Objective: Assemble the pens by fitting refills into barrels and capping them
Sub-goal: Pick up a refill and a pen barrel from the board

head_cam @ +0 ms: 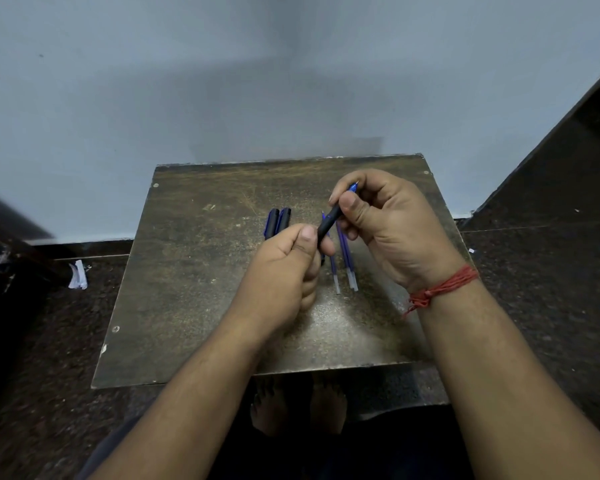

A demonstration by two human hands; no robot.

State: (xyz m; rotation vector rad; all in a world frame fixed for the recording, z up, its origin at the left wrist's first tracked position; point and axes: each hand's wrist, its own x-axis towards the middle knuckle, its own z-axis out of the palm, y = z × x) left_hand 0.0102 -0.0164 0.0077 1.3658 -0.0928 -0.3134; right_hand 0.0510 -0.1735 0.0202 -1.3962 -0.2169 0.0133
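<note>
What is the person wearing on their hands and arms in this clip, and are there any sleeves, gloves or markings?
Both forearms are bare as far as the frame shows: no sleeves, gloves, watch or rings are visible. The left hand and its wrist carry nothing. The right hand has a red thread band wound several times around the wrist, knotted, with frayed loose ends hanging on the inner side.

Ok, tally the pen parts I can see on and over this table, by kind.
Pen held in both hands: 1
Capped pens lying on the table: 2
Loose refills on the table: 3
Total: 6; the hands may hide more.
</note>
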